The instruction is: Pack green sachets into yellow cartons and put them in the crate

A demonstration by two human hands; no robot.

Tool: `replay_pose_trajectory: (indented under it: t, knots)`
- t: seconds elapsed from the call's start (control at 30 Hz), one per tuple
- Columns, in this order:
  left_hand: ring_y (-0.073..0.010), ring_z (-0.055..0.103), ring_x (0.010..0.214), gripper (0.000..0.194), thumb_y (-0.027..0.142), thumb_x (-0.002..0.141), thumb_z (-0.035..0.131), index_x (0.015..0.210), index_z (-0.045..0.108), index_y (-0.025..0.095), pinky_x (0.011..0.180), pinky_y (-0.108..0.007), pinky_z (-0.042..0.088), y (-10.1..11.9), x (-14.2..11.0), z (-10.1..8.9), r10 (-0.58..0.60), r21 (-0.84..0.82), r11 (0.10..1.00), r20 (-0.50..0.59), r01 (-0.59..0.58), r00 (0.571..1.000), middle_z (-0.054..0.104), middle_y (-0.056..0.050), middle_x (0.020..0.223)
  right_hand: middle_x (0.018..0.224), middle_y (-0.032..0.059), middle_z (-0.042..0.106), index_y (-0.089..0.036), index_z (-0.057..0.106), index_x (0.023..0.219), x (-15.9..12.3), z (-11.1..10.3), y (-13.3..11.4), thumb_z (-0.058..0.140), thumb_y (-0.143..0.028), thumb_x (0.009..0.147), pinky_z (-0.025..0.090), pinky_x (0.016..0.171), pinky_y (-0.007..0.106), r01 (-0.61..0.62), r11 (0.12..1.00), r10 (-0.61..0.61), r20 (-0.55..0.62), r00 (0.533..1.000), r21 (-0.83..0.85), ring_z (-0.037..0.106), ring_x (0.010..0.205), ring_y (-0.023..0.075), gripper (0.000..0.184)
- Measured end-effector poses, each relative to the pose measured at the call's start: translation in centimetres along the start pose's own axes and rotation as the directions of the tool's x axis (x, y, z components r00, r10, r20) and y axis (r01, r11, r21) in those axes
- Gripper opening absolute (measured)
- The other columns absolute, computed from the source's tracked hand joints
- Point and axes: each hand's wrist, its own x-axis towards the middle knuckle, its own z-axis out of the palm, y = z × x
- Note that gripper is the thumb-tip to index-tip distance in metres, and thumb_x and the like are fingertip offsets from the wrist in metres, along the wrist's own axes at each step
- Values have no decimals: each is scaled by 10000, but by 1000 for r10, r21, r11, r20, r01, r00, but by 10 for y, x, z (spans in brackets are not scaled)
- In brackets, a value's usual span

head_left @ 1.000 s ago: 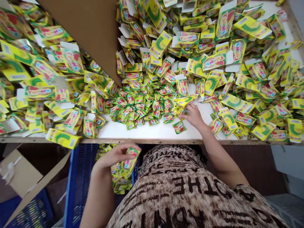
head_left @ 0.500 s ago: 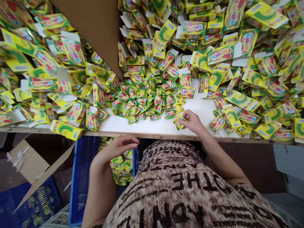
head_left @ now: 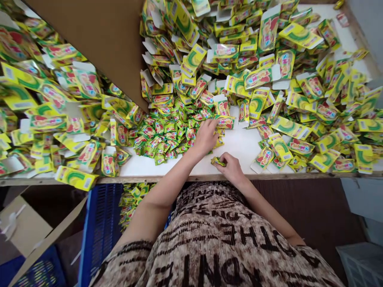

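My left hand (head_left: 206, 136) reaches over the right side of a heap of small green candy packets (head_left: 170, 135). Its fingers curl down among the packets, beside an open-topped small candy box (head_left: 226, 122); what they pinch is hidden. Close to the table's front edge, my right hand (head_left: 231, 169) is closed on small candy packets (head_left: 218, 161), held between thumb and fingers just above the white tabletop (head_left: 239, 143).
Yellow-green printed boxes (head_left: 281, 147) lie heaped to the right, behind and to the left. A brown cardboard panel (head_left: 104, 44) slants down at the back left. Below the wooden edge (head_left: 269, 175), a blue crate (head_left: 95, 223) stands near more packets (head_left: 133, 203).
My left hand has moved from below the table edge up and right onto the packet heap. My right hand has shifted slightly toward me, still holding packets. The view has swung a little right.
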Motion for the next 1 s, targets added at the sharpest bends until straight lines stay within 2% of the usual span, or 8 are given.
replay_pose_trajectory:
  t: [0.13,0.27,0.33,0.43,0.5,0.8,0.9,1.0]
  knots:
    - [-378,374,1299,722,174,744,711,1411,434,169,1033,-535,330,3,42,13,75,254,963,56,-87,996,449,-196,1412,842,9,640,-220,581,964,-12,2,1,631,-245,770,460,752,298,99,988,-110,83,991,121,590,771,170,202]
    - [-363,406,1234,485,94,773,608,1251,529,103,1016,-543,291,14,55,24,153,301,935,139,-189,978,532,-206,1254,825,30,667,-212,623,879,-15,-12,10,673,-323,776,487,733,322,42,973,-61,75,995,227,591,737,181,159]
    - [-354,428,1187,368,103,760,611,1125,567,100,1000,-523,306,20,48,24,131,279,948,100,-155,986,538,-198,1197,820,30,670,-203,618,920,-6,-29,13,687,-407,778,508,708,328,-31,926,74,-99,992,376,596,715,182,258]
    - [-312,475,1124,392,167,743,646,1121,546,133,957,-450,375,29,22,17,126,144,980,71,-135,989,536,-161,1162,983,67,679,-197,595,1047,18,-58,13,660,-454,807,526,782,331,84,865,179,-460,870,494,631,859,200,358]
    - [-279,511,1077,478,211,737,658,1188,514,145,919,-399,424,31,1,13,97,12,995,75,-98,992,542,-136,1139,1037,72,669,-202,602,1069,34,-73,10,646,-447,816,519,799,317,146,884,146,-559,816,444,627,906,200,356]
    - [-270,532,1057,603,209,718,675,1297,530,122,925,-405,450,26,-59,34,-62,-76,995,-39,59,997,519,-127,1099,772,21,615,-193,700,832,44,-78,-2,647,-260,781,435,677,291,163,987,-159,-133,978,18,547,703,166,99]
    - [-265,528,1049,523,216,707,709,1209,578,149,913,-398,449,28,-69,39,-118,-173,979,-35,110,992,528,-112,1079,839,43,661,-199,718,887,43,-91,-12,649,-210,777,442,735,310,229,972,-223,118,968,-44,588,778,191,130]
    - [-243,549,971,423,301,692,769,1059,605,168,877,-374,457,29,-80,38,-221,-432,875,46,218,974,580,-70,986,952,47,704,-228,690,1050,41,-98,-21,664,-224,801,468,778,327,221,975,-223,181,958,29,626,847,204,250]
